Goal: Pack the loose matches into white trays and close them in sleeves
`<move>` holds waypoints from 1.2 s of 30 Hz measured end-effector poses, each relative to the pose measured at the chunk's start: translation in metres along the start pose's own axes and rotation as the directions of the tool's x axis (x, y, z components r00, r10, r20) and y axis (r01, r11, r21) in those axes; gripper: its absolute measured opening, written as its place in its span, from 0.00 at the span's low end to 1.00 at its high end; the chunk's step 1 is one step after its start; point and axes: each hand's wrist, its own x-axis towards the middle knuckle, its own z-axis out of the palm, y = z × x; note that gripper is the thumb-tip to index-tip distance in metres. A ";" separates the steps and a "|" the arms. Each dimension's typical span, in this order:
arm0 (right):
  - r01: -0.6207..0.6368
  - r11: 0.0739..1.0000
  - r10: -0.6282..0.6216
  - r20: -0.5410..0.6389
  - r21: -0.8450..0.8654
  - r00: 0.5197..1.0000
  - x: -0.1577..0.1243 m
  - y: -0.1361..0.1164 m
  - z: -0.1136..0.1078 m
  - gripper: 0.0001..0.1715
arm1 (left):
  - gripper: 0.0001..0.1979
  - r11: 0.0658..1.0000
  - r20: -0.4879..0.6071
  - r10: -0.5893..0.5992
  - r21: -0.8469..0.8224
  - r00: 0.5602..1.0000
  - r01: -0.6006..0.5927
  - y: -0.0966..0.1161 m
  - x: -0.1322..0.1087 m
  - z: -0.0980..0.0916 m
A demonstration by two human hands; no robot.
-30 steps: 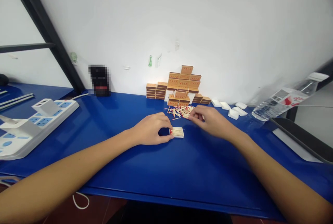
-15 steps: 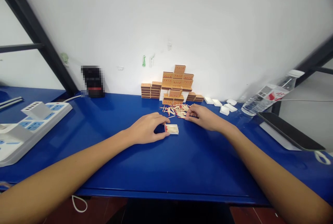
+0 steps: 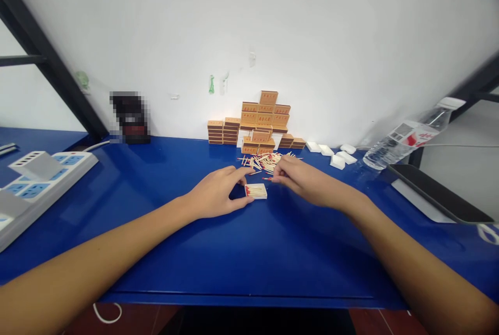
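On the blue table, a small white matchbox tray (image 3: 256, 191) holds several matches lying with their red heads to the left. My left hand (image 3: 218, 192) grips the tray's left end between thumb and fingers. Pinched in the fingertips of my right hand (image 3: 302, 179) are matches (image 3: 267, 178), their red heads sticking out leftward, just above and right of the tray. Behind both hands lies a loose pile of red-headed matches (image 3: 265, 161), partly hidden by my right hand.
Stacked matchboxes (image 3: 265, 118) stand against the wall behind the pile. White empty trays (image 3: 337, 161) lie to their right, near a tilted water bottle (image 3: 405, 135) and a black phone-like slab (image 3: 440, 193). A power strip (image 3: 47, 184) is at far left.
My right hand has come away from the match pile, moving left and slightly nearer to the tray, with match heads now showing at its fingertips. My left hand stays on the tray.
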 end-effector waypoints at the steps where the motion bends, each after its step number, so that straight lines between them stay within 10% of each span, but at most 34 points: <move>1: 0.038 0.999 -0.039 -0.010 -0.017 0.999 0.001 -0.009 0.003 0.12 | 0.29 1.000 0.000 0.006 0.002 1.000 -0.006 0.000 0.000 0.000; 11: 0.149 0.987 -0.155 -0.108 -0.059 0.982 0.007 -0.027 0.033 0.07 | 0.25 1.000 0.028 -0.005 0.021 1.000 0.005 0.002 0.000 0.001; 18: -0.103 0.988 0.072 -0.260 -0.110 0.963 0.008 0.015 0.015 0.10 | 0.20 1.000 0.011 0.019 0.002 1.000 -0.019 0.001 0.001 0.000; 22: -0.151 0.984 0.128 -0.222 -0.093 0.967 0.009 0.026 0.018 0.11 | 0.07 0.996 0.017 0.083 0.014 0.996 -0.083 0.002 0.002 -0.003; 36: -0.154 0.988 0.151 -0.082 -0.031 0.985 0.008 0.020 0.014 0.07 | 0.09 0.997 -0.024 0.078 -0.014 0.997 -0.078 0.003 0.002 -0.003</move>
